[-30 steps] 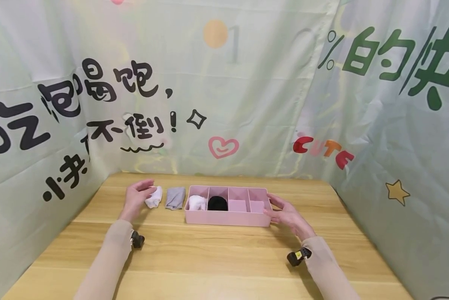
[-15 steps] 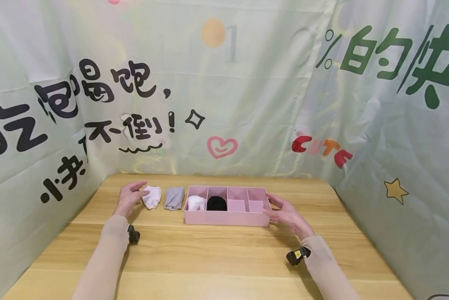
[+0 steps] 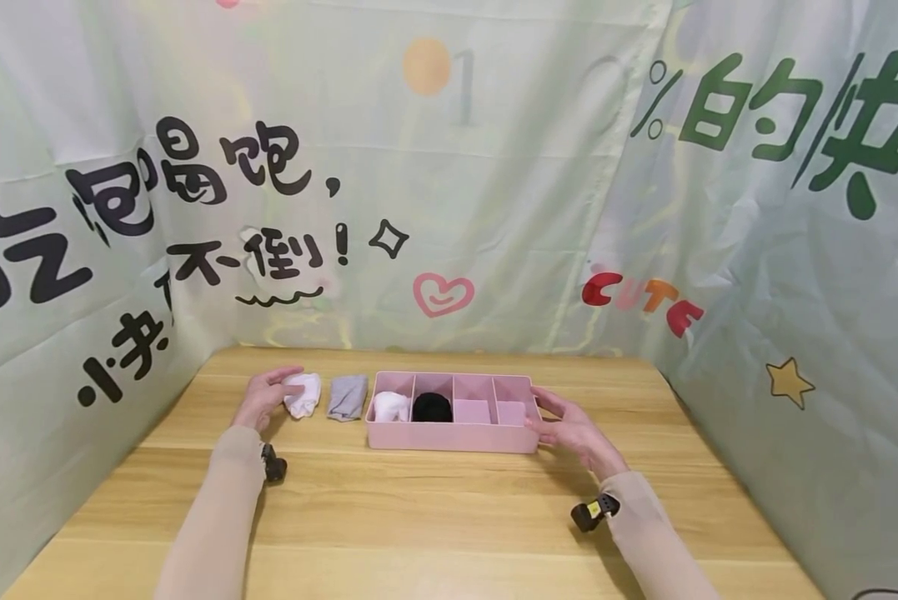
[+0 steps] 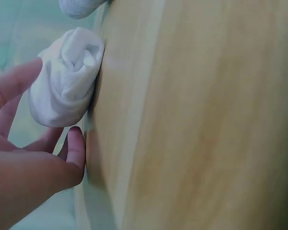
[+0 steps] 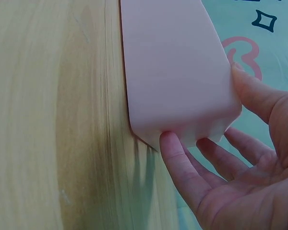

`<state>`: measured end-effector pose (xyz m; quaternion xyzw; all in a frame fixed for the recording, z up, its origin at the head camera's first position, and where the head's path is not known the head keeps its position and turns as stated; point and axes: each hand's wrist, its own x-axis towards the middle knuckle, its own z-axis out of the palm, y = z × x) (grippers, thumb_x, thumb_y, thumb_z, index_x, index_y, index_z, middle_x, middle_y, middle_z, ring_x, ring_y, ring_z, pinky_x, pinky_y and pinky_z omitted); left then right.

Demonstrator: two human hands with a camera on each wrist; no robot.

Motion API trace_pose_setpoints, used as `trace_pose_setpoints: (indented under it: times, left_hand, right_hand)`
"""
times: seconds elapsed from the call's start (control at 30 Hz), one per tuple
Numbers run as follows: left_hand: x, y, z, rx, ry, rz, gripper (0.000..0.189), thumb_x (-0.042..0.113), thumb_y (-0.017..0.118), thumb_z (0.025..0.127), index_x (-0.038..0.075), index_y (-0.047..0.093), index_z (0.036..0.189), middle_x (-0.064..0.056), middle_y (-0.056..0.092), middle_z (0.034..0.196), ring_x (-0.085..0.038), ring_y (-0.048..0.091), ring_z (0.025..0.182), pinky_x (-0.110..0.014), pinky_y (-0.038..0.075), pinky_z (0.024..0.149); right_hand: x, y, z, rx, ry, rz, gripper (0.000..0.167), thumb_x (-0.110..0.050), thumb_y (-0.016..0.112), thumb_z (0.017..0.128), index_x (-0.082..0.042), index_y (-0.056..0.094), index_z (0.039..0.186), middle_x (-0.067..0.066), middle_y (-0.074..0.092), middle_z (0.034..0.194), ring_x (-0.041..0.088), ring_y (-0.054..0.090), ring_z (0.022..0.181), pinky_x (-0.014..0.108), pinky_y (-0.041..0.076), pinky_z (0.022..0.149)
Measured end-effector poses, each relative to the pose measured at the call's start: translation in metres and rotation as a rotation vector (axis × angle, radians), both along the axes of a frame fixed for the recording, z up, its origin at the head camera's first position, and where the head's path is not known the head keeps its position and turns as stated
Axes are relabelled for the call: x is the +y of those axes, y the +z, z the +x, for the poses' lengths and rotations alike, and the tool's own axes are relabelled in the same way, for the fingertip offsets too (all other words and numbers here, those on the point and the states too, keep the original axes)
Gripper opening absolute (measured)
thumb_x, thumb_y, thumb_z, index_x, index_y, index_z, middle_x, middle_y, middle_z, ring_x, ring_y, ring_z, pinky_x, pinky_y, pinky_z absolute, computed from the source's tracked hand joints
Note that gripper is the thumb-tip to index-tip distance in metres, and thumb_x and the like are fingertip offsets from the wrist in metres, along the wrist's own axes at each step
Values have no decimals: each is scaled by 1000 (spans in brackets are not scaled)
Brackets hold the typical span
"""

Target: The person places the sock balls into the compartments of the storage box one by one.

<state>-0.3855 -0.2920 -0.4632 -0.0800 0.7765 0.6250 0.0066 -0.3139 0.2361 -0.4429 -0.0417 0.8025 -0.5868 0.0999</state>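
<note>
A white rolled sock [image 4: 67, 79] lies on the table at the left. My left hand [image 3: 264, 398] is beside it with fingers spread; one fingertip overlaps the sock's upper side in the left wrist view, and another digit sits just below it, near the tabletop. Right of this sock lies a grey folded sock [image 3: 348, 397]. A pink divided box [image 3: 452, 437] stands farther right, holding a white bundle [image 3: 392, 407] and a black bundle [image 3: 433, 407] in its two left compartments. My right hand [image 5: 245, 158] holds the box's right end, thumb at the rim and fingertips against the end wall.
The wooden table [image 3: 418, 517] has printed cloth curtains [image 3: 524, 208] hanging at its back and both sides. Small black wrist cameras sit at my left cuff [image 3: 273, 465] and right cuff [image 3: 595, 512].
My left hand first draws back to the left off the white sock, then moves slightly right to it again. The right hand stays at the box, which has not moved.
</note>
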Motion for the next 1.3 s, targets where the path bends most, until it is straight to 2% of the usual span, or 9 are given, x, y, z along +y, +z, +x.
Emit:
trace_pose_setpoints:
  times: [0.13, 0.2, 0.27, 0.37, 0.53, 0.8, 1.07, 1.2, 1.3]
  left_hand:
    - [1, 0, 3, -18, -61, -25, 62, 6, 65, 90, 5, 40, 148, -19, 29, 158, -38, 31, 141, -53, 27, 116]
    - [2, 1, 4, -22, -84, -44, 63, 6, 65, 91, 4, 39, 148, -20, 27, 159, -39, 29, 143, -55, 23, 117]
    - [2, 2, 5, -33, -98, -65, 62, 7, 65, 91, 4, 40, 148, -22, 28, 158, -37, 37, 137, -49, 35, 111]
    - [4, 1, 3, -45, -96, -69, 61, 7, 66, 91, 4, 42, 147, -24, 35, 154, -22, 54, 114, -29, 50, 89]
    - [9, -1, 2, -20, -80, -29, 58, 1, 66, 88, -2, 46, 142, -30, 42, 146, -4, 57, 86, -19, 52, 72]
    - [13, -1, 5, 16, -40, -22, 50, -2, 62, 89, -7, 49, 137, -33, 49, 136, -8, 60, 81, -21, 54, 68]
    - [17, 11, 6, 34, -26, 56, 48, -3, 57, 93, -7, 47, 140, -33, 46, 136, -12, 61, 82, -25, 58, 68]
    - [19, 14, 9, 35, -56, 41, 49, -4, 56, 94, -5, 45, 141, -34, 44, 137, -15, 62, 78, -33, 60, 68]
    - [21, 15, 10, 67, -90, -27, 49, -1, 57, 94, -1, 46, 142, -33, 44, 137, -16, 62, 76, -38, 60, 68]
  right_hand:
    - [0, 1, 1, -1, 5, 6, 73, -15, 67, 93, -11, 29, 155, 22, 28, 158, 29, 56, 122, 41, 54, 94]
    - [0, 1, 0, 0, 7, 4, 73, -15, 67, 93, -11, 28, 155, 22, 27, 158, 29, 55, 122, 41, 54, 94]
    - [0, 0, 0, -1, 9, 2, 74, -15, 68, 93, -11, 28, 155, 22, 27, 158, 29, 55, 123, 41, 54, 94]
    - [1, 0, 0, -2, 8, -2, 75, -15, 69, 92, -10, 28, 155, 23, 27, 158, 29, 55, 122, 41, 54, 94]
    - [2, 0, 0, -4, 4, -4, 74, -16, 68, 93, -10, 28, 155, 23, 27, 158, 30, 54, 123, 41, 53, 95]
    - [1, 1, 0, 0, 7, 1, 75, -16, 69, 93, -10, 28, 155, 23, 27, 158, 28, 56, 120, 39, 54, 92]
    - [1, -1, 0, -2, 3, -17, 75, -15, 69, 92, -9, 27, 155, 24, 27, 158, 31, 54, 123, 41, 53, 95]
    - [2, -1, -1, -5, 2, -14, 76, -16, 69, 92, -9, 27, 155, 24, 27, 157, 32, 53, 123, 41, 54, 94]
    - [2, -1, -1, -7, 5, -17, 76, -14, 69, 92, -9, 27, 155, 24, 27, 158, 31, 54, 122, 40, 54, 93]
